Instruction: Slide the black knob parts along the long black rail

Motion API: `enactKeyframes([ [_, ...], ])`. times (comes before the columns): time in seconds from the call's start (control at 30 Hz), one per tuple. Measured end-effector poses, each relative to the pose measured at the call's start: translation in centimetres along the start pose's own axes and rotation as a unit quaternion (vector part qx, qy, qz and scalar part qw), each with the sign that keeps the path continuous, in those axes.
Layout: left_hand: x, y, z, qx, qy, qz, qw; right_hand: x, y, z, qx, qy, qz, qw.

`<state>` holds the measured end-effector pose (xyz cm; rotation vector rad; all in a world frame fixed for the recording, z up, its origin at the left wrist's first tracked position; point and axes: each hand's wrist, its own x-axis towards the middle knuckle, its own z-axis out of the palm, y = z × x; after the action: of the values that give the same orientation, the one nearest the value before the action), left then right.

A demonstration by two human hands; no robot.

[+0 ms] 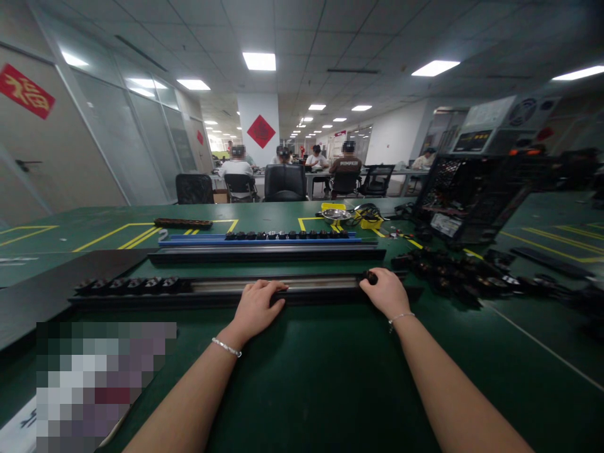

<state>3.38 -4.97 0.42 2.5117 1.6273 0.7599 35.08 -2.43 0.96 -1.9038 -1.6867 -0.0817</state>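
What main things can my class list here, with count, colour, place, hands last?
Table: one, green, foreground
Near rail: one, black, centre
Far rail: one, black, behind near rail
Blocks: about six, black, near rail's left end
Blue rail: apparently one, blue, behind far rail
Bowl: one, silver, far side
Computer case: one, black, right
Loose parts: many, black, right
Chairs: several, black, background
People: several, varied clothing, background
Left hand: one, on near rail
Right hand: one, holding black piece
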Motion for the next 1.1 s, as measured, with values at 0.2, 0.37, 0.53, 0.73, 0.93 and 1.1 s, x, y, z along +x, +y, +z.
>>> enactKeyframes([
  [0.2, 0.0, 0.0, 0.0, -0.006, 0.000, -0.002, 1.000, 0.0, 0.2, 0.2, -0.008, 0.007, 0.001, 1.000],
  [0.37, 0.0, -0.1, 0.0, -0.008, 0.002, 0.001, 1.000, 0.0, 0.5, 0.0, -0.028, 0.016, 0.012, 0.999],
  [0.53, 0.0, 0.0, 0.0, -0.008, 0.003, -0.003, 1.000, 0.0, 0.8, 0.0, -0.040, 0.020, 0.016, 0.999],
  [0.73, 0.0, 0.1, 0.0, -0.005, 0.000, -0.001, 1.000, 0.1, 1.0, 0.0, -0.053, 0.024, 0.020, 0.998],
  [0.93, 0.0, 0.0, 0.0, -0.002, -0.001, -0.003, 1.000, 0.1, 1.3, -0.2, -0.059, 0.033, 0.022, 0.997],
  [1.1, 0.0, 0.0, 0.0, -0.005, 0.001, -0.001, 1.000, 0.2, 1.7, -0.2, -0.064, 0.033, 0.030, 0.997],
])
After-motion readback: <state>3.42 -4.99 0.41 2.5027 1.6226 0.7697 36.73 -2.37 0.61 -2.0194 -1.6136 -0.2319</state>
